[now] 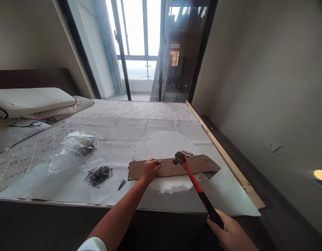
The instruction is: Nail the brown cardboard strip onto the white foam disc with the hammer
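My right hand (227,228) is closed around the black grip of a claw hammer (194,181) with a red shaft. Its steel head is over a long brown board (200,164), to the right of my left hand (151,169). The fingers of my left hand pinch a small nail at the board's surface, mostly covered by the fingertips. A row of nails (173,166) dots the board between that hand and the hammer head. Beneath the board lies a white foam slab (163,143) with ragged edges.
A pile of loose nails (99,175) lies left of the board, with several more nails (121,184) nearer it. Behind is a clear plastic bag (77,146). A grey sheet (111,129) covers the mattress; a wooden strip (221,150) runs along its right edge. Pillows (32,101) are stacked at left.
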Action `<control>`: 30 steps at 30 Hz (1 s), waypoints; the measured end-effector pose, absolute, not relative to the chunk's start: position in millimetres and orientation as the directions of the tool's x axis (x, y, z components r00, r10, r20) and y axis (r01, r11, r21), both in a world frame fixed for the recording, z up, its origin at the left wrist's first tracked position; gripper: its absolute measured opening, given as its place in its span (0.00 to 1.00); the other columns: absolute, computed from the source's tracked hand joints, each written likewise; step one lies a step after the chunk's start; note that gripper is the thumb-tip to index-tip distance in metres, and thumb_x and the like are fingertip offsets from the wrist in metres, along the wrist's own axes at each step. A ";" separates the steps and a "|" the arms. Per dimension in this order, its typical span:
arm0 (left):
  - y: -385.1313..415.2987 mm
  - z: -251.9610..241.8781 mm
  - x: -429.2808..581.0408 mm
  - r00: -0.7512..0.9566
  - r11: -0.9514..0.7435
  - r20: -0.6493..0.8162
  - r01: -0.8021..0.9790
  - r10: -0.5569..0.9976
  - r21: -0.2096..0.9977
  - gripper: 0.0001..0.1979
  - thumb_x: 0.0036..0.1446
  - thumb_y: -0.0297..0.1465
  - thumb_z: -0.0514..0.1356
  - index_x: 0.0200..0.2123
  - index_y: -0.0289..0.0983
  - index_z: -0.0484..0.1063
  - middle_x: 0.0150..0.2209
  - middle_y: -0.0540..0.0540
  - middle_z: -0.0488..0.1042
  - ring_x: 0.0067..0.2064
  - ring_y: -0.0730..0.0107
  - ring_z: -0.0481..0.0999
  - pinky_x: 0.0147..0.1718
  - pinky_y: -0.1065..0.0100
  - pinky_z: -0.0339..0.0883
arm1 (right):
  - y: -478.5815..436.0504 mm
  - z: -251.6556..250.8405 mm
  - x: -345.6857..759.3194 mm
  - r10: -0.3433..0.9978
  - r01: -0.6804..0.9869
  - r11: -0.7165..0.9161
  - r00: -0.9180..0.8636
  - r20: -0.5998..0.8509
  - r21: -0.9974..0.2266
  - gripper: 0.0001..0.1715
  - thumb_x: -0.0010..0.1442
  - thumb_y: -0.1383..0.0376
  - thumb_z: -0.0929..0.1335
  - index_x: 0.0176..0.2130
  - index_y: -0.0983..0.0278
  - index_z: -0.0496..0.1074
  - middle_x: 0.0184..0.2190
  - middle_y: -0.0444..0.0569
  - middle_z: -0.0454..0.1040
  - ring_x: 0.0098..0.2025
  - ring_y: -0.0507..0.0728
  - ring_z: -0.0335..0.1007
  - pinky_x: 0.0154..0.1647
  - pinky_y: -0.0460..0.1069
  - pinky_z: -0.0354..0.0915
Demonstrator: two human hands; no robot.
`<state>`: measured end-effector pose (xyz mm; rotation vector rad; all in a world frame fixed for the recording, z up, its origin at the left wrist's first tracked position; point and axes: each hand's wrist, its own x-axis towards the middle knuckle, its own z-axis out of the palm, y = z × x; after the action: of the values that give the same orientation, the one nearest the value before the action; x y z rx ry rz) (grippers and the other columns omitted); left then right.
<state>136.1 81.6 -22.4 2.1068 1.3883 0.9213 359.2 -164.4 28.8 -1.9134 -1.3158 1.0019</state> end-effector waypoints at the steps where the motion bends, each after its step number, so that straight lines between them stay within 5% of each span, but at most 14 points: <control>1: 81.8 -23.6 136.4 0.280 -0.397 0.282 0.627 0.918 0.670 0.07 0.50 0.26 0.59 0.27 0.39 0.77 0.33 0.47 0.77 0.37 0.69 0.74 0.39 0.69 0.64 | -164.1 28.3 358.7 0.942 0.486 -0.330 0.221 -0.251 -0.809 0.23 0.54 0.45 0.61 0.29 0.61 0.70 0.12 0.41 0.62 0.24 0.58 0.68 0.24 0.47 0.62; 6: 80.9 -26.5 137.6 0.300 -0.397 0.261 0.665 0.918 0.633 0.07 0.50 0.26 0.59 0.29 0.40 0.78 0.34 0.48 0.77 0.39 0.67 0.74 0.41 0.67 0.63 | -161.1 29.6 356.1 0.938 0.501 -0.346 0.196 -0.285 -0.793 0.24 0.55 0.45 0.60 0.30 0.61 0.70 0.11 0.39 0.59 0.20 0.55 0.63 0.22 0.47 0.59; 17: 77.2 -21.8 140.5 0.297 -0.396 0.262 0.700 0.918 0.594 0.07 0.49 0.26 0.59 0.29 0.40 0.77 0.33 0.48 0.79 0.38 0.66 0.74 0.41 0.66 0.61 | -147.2 50.5 344.0 0.965 0.546 -0.260 0.113 -0.237 -0.797 0.21 0.55 0.48 0.61 0.28 0.62 0.68 0.25 0.47 0.72 0.29 0.57 0.67 0.31 0.47 0.60; 25: 77.3 -28.0 140.5 0.291 -0.386 0.254 0.715 0.922 0.583 0.05 0.49 0.27 0.60 0.25 0.39 0.76 0.28 0.48 0.77 0.35 0.67 0.74 0.38 0.67 0.59 | -127.0 54.9 334.3 0.949 0.664 -0.211 -0.036 -0.313 -0.717 0.16 0.59 0.54 0.59 0.28 0.62 0.64 0.27 0.46 0.70 0.30 0.56 0.64 0.30 0.47 0.58; 30: 79.0 -32.9 141.1 0.283 -0.378 0.251 0.717 0.926 0.586 0.06 0.50 0.28 0.59 0.27 0.39 0.77 0.30 0.48 0.78 0.35 0.67 0.74 0.40 0.65 0.57 | -125.5 65.0 335.1 0.964 0.669 -0.221 0.040 -0.262 -0.710 0.17 0.58 0.52 0.59 0.26 0.61 0.60 0.20 0.40 0.58 0.23 0.52 0.53 0.23 0.46 0.51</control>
<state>141.1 79.0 -32.9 2.1992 1.4851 0.8037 335.1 -125.5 65.0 -1.9305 -1.6468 1.0131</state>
